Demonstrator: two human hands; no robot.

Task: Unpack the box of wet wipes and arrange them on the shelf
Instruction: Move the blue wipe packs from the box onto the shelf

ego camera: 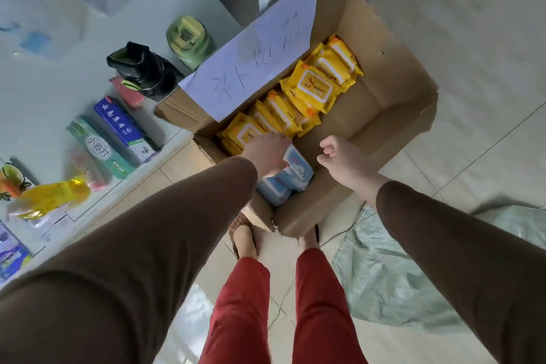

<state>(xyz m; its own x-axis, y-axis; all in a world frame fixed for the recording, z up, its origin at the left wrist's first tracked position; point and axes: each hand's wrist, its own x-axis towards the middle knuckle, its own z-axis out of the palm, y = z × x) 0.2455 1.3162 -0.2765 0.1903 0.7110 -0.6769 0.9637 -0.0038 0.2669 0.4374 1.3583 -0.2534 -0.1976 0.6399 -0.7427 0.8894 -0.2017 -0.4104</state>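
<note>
An open cardboard box (393, 103) stands on the tiled floor in front of me. Inside lie several yellow wet wipe packs (316, 89) in a row, and pale blue packs (295, 174) at the near corner. My left hand (266, 154) reaches down into the box and touches the yellow packs near the blue ones; its fingertips are hidden, so a grip cannot be made out. My right hand (336, 154) hovers over the box's near side with its fingers curled into a loose fist, holding nothing.
A white shelf (59, 74) on the left carries toothpaste boxes (118, 133), a black bottle (144, 71), a green bottle (189, 38) and a yellow packet (50, 195). A paper sheet with handwriting (254, 50) covers the box's left flap. A grey-green sack (384, 272) lies on the floor at right.
</note>
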